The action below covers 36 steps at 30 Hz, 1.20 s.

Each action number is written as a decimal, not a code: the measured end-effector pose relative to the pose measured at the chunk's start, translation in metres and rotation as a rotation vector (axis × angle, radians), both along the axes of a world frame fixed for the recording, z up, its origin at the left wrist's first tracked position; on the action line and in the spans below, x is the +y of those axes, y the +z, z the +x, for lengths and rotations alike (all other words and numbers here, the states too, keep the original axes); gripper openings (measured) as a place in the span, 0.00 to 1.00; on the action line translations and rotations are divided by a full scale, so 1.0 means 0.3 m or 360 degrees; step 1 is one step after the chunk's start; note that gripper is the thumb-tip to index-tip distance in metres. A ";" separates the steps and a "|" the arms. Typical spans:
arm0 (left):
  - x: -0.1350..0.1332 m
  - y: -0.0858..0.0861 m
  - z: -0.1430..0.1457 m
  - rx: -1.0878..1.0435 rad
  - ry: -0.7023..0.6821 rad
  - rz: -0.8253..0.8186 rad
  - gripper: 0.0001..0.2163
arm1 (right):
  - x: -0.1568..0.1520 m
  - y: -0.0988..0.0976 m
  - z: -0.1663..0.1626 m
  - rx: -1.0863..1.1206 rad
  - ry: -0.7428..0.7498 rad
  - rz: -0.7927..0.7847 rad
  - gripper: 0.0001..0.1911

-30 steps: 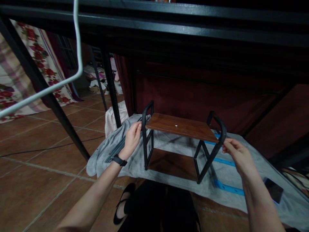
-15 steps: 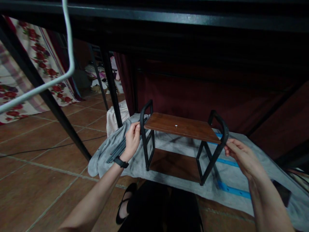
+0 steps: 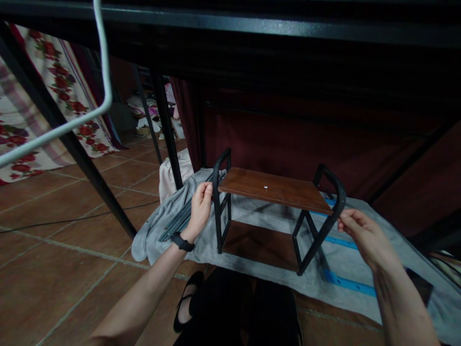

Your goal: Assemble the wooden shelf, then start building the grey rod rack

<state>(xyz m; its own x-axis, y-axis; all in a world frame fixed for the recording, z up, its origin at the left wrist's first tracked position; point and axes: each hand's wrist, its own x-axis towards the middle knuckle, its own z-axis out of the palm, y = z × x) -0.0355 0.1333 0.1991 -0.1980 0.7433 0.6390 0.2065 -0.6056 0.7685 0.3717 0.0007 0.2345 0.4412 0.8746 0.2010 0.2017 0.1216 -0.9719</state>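
Observation:
A small two-tier shelf rack with brown boards and black tubular side frames stands upright on a grey blanket. My left hand, with a dark watch on its wrist, is closed at the outer side of the left frame. At the right frame, just below the upper board's corner, my right hand has its fingers pinched together against the tube. Any small part within either hand's fingers is hidden. The upper board has a small white spot. Below it lies the lower board.
Several dark grey tubes lie on the blanket at left. Blue strips and a dark flat object are at right. A black metal bed frame spans overhead, with a pale bent rod at upper left. A cable crosses the tiles.
The rack's upper part has shifted slightly right, leaning with both hands, while its feet stay nearly in place. My hands keep their closed shape at the side frames.

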 end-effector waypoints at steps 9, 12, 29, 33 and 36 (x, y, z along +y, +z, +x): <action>-0.002 -0.013 -0.005 0.0140 0.0103 0.0053 0.13 | 0.004 0.006 -0.001 -0.0138 -0.0039 0.0028 0.25; -0.006 -0.020 -0.028 0.0436 0.0195 0.0155 0.13 | 0.001 0.007 0.007 -0.0166 -0.0067 0.0016 0.25; 0.065 0.007 -0.157 0.1526 0.0411 0.0702 0.12 | 0.003 -0.010 0.031 -0.0088 -0.0091 0.0020 0.22; 0.066 0.008 -0.157 0.1525 0.0384 0.0695 0.12 | 0.004 -0.012 0.023 -0.0018 -0.0109 0.0026 0.23; 0.052 0.017 -0.146 0.1441 0.0320 0.0616 0.12 | -0.005 -0.015 0.021 0.0051 -0.0112 0.0025 0.22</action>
<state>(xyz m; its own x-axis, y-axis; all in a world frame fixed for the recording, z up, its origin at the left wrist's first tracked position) -0.0791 0.1490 0.2044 0.3829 0.4590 0.8017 0.7417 -0.6701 0.0294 0.3779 -0.0007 0.2300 0.5079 0.8381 0.1993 0.1790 0.1236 -0.9761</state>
